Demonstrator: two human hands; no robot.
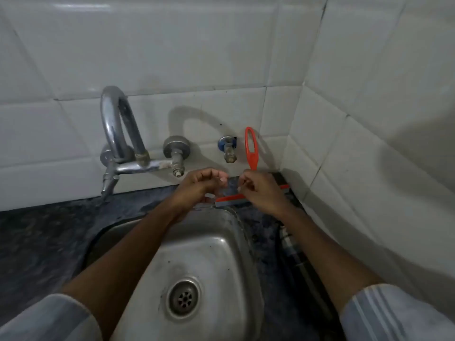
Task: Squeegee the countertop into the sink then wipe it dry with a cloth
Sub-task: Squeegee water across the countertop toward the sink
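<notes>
Right hand (261,190), fingers curled, lies over the middle of the orange squeegee (251,153), apparently gripping its handle base; left hand (199,185) sits just beside, fingers loosely curled, grip not discernible. Squeegee blade lies on the dark countertop (44,232) behind the steel sink (197,242), handle upright by the tiled wall (197,57). The tap (118,134) stands to the left.

A chrome faucet (118,134) with a high curved spout is fixed to the white tiled wall (221,57). To the right of it there is a round metal valve (176,148), and further right a small tap (229,148) with a blue base. In the right wall corner, a dark striped object (293,244) lies along the tiles.
</notes>
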